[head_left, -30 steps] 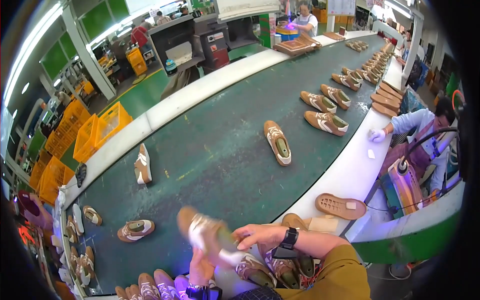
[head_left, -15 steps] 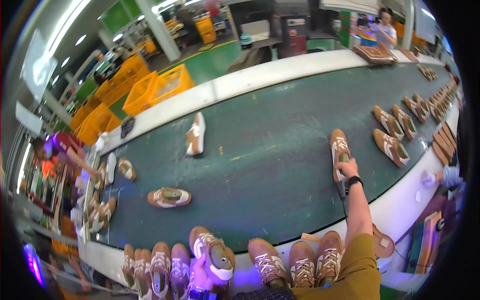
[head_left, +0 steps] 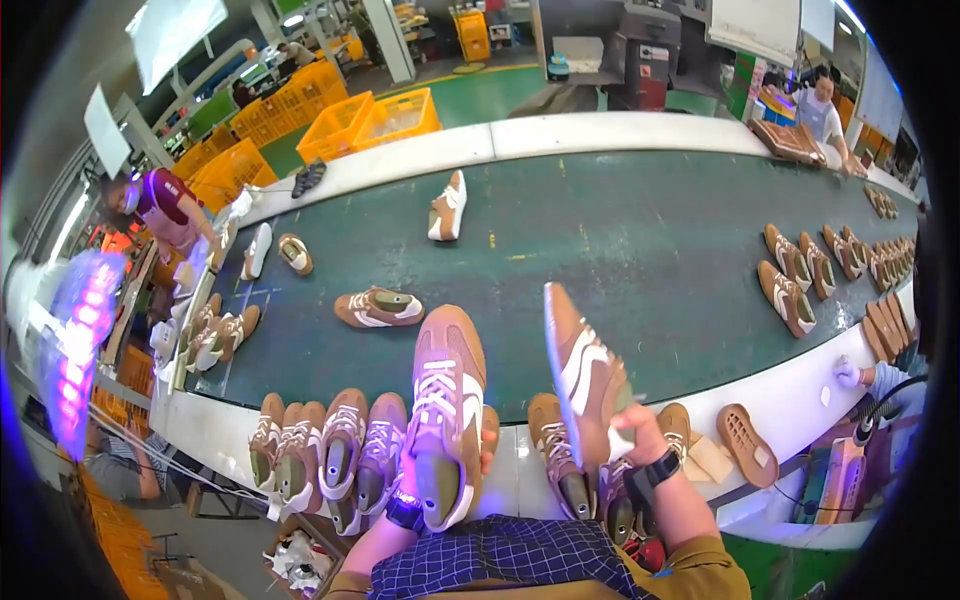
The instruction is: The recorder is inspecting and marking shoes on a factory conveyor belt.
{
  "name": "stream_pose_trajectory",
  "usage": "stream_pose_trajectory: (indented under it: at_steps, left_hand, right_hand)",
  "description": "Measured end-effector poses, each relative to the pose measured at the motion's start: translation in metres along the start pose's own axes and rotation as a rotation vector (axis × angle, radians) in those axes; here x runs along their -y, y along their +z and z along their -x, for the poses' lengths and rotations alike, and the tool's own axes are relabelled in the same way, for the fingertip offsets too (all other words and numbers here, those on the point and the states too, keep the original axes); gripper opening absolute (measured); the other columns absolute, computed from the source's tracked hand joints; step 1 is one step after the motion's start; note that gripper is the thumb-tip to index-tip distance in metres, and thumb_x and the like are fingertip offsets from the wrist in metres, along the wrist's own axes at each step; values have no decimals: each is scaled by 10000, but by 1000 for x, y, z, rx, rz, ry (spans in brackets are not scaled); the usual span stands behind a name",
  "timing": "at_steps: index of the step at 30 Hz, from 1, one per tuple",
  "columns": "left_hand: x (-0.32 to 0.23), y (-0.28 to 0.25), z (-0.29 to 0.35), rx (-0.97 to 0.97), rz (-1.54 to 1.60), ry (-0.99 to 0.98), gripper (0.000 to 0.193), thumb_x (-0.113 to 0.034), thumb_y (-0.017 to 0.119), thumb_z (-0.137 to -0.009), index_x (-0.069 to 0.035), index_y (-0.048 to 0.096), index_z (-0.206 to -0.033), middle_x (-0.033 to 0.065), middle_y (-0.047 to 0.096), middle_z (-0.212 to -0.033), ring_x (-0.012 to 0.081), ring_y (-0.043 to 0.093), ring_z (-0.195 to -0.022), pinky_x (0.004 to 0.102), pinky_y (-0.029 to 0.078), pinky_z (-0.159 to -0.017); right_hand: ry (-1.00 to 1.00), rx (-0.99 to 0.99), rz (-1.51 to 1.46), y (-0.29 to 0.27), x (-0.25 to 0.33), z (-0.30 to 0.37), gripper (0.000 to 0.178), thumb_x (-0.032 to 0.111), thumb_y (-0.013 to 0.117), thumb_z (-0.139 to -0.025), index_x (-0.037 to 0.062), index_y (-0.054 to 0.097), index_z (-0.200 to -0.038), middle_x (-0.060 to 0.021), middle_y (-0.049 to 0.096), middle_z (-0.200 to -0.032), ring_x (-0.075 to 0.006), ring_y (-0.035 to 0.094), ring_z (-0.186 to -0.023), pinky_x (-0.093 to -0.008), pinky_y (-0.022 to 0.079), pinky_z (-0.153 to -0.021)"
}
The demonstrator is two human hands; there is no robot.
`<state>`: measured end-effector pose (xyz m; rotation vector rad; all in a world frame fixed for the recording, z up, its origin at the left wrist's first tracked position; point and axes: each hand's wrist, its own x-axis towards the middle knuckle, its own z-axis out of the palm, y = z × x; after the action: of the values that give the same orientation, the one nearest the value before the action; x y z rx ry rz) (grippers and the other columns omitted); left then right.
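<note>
My left hand (head_left: 408, 478) is wrapped round a brown sneaker (head_left: 445, 400) with white laces and a white side stripe. Its toe points away from me and a green insert shows in its opening. To the right, my right hand (head_left: 642, 432) grips a second brown sneaker (head_left: 585, 375) by the heel. That one is tilted on its side above the belt's near edge, toe up, the pale sole edge facing left. A purple-lit sneaker (head_left: 381, 445) stands beside my left hand, and another brown sneaker (head_left: 555, 445) stands partly behind the right-hand shoe.
Several sneakers lie on the green conveyor belt (head_left: 650, 240), one on its side (head_left: 378, 308) nearby. A shoe sole (head_left: 747, 445) rests on the white ledge at right. Co-workers are at the left (head_left: 175, 210) and far right (head_left: 822, 115). A glowing purple lamp (head_left: 85, 345) stands at left.
My right hand has lifted its sneaker off the belt and brought it nearer and left, beside the other. The left-hand sneaker is now raised higher before me. The view has shifted.
</note>
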<state>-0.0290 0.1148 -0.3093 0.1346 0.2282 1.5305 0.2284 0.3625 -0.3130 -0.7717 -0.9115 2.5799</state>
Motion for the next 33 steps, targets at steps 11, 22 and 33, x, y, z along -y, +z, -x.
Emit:
stream_pose_trajectory:
  at_steps: [11,22,33]
  left_hand:
    - [21,7,88,3,-155,25,626,-448,520,-901,57,434,-1261,196,568,-1040,291,592,-987,363,515,-836]
    - [9,44,115,-333,-439,539,867,-494,667,-768,-35,320,-1415,118,467,-1359,249,485,-1231,392,381,-1060]
    - [7,35,116,-342,-372,403,835,-370,699,-746,-16,332,-1408,116,481,-1351,229,500,-1213,370,403,-1036]
  right_hand:
    - [-89,275,295,121,-56,53,845,90,682,-542,-29,422,-1337,-65,567,-1175,-192,517,-1107,-304,394,-944]
    - [-356,319,-13,211,-76,30,870,350,783,-647,-41,378,-1311,-164,534,-1225,-272,564,-1107,-380,461,-963]
    - [-7,415,-156,182,-90,29,813,147,660,-669,-30,341,-1396,-173,485,-1324,-309,507,-1201,-440,420,-1024]
